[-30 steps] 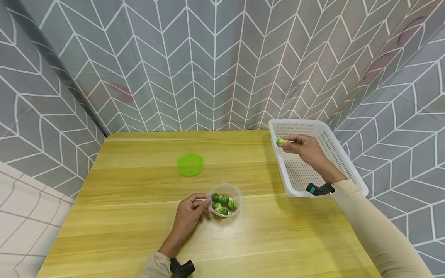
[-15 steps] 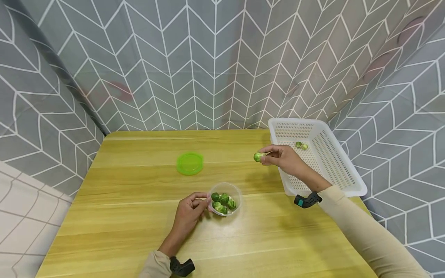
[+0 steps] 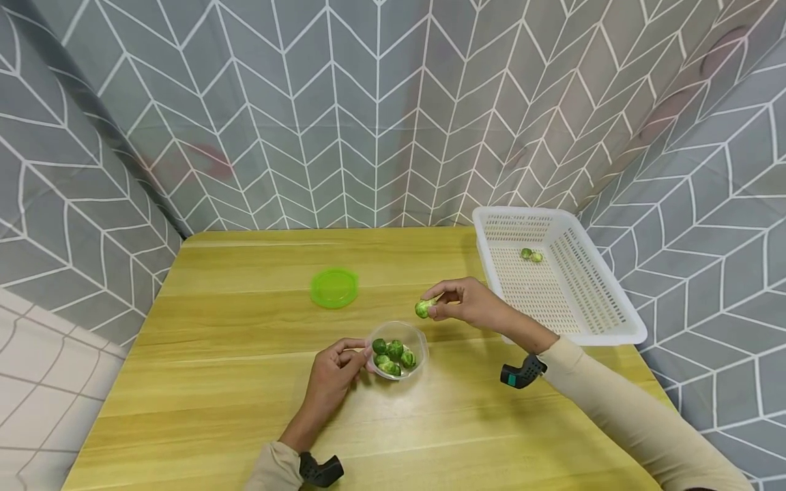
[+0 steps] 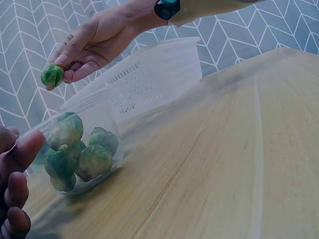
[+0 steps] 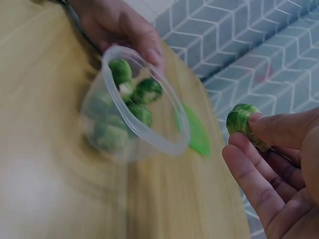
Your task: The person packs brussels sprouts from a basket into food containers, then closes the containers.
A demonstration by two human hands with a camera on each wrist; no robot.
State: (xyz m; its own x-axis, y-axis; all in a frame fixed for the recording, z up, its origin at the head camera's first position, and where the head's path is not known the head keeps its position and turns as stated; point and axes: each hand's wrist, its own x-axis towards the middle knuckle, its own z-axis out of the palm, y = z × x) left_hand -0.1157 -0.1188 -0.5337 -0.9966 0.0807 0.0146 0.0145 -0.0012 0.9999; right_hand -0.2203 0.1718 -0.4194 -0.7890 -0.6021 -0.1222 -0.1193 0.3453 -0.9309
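My right hand (image 3: pixel 471 304) pinches a Brussels sprout (image 3: pixel 421 309) between thumb and fingers, above and just right of a clear round plastic container (image 3: pixel 402 329). Several green Brussels sprouts (image 5: pixel 141 114) lie inside that container, seen through its wall in both wrist views. At the container's left side, my left hand (image 3: pixel 332 374) holds its rim with thumb and fingertips. In the left wrist view, the held sprout (image 4: pixel 52 75) hangs higher than the container rim, clear of it.
A white perforated basket (image 3: pixel 534 290) stands at the back right, with two small sprouts (image 3: pixel 531 255) at its far end. A bright green lid (image 3: pixel 334 288) lies flat on the wooden table (image 3: pixel 233 409) behind the container. Patterned curtains (image 3: pixel 344 116) hang around the table.
My right hand has come out of the basket with the sprout, moving left and towards me, close to the container. The left hand has stayed at the container.
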